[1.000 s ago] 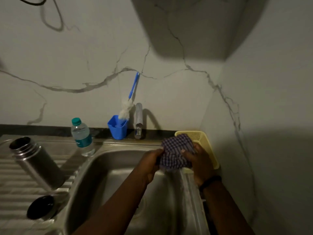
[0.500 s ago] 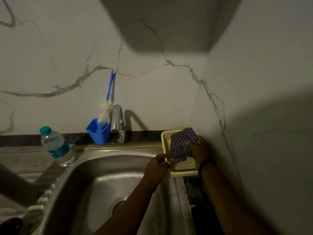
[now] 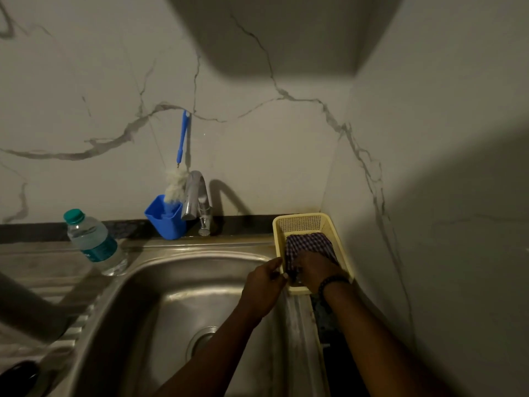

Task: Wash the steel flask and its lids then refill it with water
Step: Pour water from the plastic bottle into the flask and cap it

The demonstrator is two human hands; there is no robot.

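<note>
The steel flask [image 3: 25, 308] lies blurred on the drainboard at the left edge, and a dark round lid [image 3: 17, 375] shows at the bottom left corner. A checkered cloth [image 3: 307, 245] sits in the yellow basket [image 3: 300, 222] at the sink's right corner. My right hand [image 3: 313, 269] grips the cloth's near end inside the basket. My left hand [image 3: 264, 283] is at the basket's left rim, its thumb and fingertips pinching there beside the cloth.
The steel sink [image 3: 200, 282] lies below my arms, with the tap [image 3: 196, 197] at its back. A blue cup [image 3: 166, 220] holds a bottle brush [image 3: 179, 179]. A plastic water bottle [image 3: 94, 243] stands on the left ledge. A wall closes the right side.
My right hand has lowered the cloth from mid-air into the basket. My left hand followed to the basket's rim. The view swung right, pushing the flask toward the left edge.
</note>
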